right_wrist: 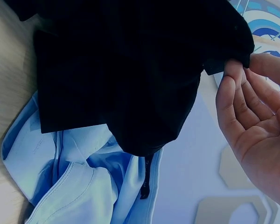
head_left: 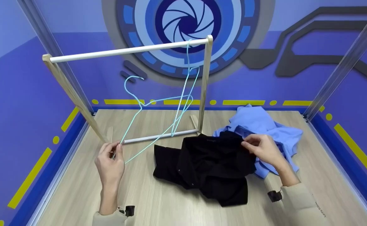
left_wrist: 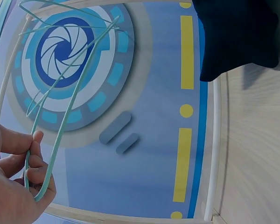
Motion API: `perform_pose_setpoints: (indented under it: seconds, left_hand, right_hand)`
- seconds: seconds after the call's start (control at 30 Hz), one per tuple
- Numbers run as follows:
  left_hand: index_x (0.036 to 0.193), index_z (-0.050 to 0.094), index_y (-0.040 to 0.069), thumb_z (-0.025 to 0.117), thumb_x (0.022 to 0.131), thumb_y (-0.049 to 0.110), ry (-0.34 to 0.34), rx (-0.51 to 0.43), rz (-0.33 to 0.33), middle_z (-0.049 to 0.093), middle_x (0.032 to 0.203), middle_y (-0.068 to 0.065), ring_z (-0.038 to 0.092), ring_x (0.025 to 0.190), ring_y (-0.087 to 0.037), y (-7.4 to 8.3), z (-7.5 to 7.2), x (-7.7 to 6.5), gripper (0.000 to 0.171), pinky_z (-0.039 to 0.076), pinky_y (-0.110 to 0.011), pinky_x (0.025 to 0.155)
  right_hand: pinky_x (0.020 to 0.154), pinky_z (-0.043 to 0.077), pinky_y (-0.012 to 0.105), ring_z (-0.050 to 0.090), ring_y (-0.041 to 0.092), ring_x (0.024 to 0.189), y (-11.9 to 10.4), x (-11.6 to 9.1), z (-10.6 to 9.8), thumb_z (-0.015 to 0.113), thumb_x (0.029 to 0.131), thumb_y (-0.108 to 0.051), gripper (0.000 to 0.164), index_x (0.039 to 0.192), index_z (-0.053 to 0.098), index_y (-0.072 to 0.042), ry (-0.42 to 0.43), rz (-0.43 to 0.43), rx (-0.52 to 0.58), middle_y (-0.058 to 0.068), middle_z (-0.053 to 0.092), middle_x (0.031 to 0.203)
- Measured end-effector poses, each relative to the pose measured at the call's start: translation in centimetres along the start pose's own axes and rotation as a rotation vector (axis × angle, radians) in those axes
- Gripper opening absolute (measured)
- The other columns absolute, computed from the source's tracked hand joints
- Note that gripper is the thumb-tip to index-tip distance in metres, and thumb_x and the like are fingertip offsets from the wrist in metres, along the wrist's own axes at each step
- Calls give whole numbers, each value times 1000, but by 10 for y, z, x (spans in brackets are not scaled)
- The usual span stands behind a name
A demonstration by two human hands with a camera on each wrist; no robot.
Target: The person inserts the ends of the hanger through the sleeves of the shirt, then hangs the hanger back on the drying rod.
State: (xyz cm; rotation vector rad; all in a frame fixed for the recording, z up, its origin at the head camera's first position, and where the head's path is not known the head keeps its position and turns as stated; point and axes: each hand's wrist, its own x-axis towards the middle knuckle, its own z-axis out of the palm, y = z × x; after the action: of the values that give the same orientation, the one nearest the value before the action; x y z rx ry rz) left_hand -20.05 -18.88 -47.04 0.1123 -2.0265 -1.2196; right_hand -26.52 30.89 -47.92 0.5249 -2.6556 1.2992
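Observation:
My left hand (head_left: 110, 164) pinches one lower corner of a mint-green clothes hanger (head_left: 141, 106), whose hook points up and away in front of the rack. In the left wrist view the thumb and fingers close round the hanger's (left_wrist: 60, 135) bent end. On the right, my right hand (head_left: 265, 150) pinches the edge of a black shirt (head_left: 215, 166) near its collar. The shirt is bunched, its upper part lifted and its lower part near the table. The right wrist view shows the black cloth (right_wrist: 144, 60) drooping from the fingertips.
A wooden clothes rack (head_left: 123, 51) with a white top bar stands at the back left. A second mint hanger (head_left: 188, 56) hangs near its right end. Behind the black shirt lies a crumpled light-blue shirt (head_left: 255, 117). Printed walls enclose the wooden table (head_left: 73, 188).

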Motion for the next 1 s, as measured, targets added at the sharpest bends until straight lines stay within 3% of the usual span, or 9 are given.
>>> perform_pose_setpoints:
  seconds: [0.63,1.0]
  left_hand:
    - [96,76,-6,67,92,-13,-48,-4,18,72,93,-11,64,82,-14,-9,-5,-2,12,47,-10,72]
    - [98,77,-3,66,96,-8,-164,-21,-79,72,95,-10,62,84,-17,-16,-10,-5,13,46,-14,74]
  right_hand:
    - [55,52,29,64,19,62,3,5,2,73,98,-17,18,104,77,-1,82,96,-67,5,71,78]
    - [55,52,29,65,19,62,4,8,1,72,98,-17,18,104,77,0,95,102,-79,6,73,81]
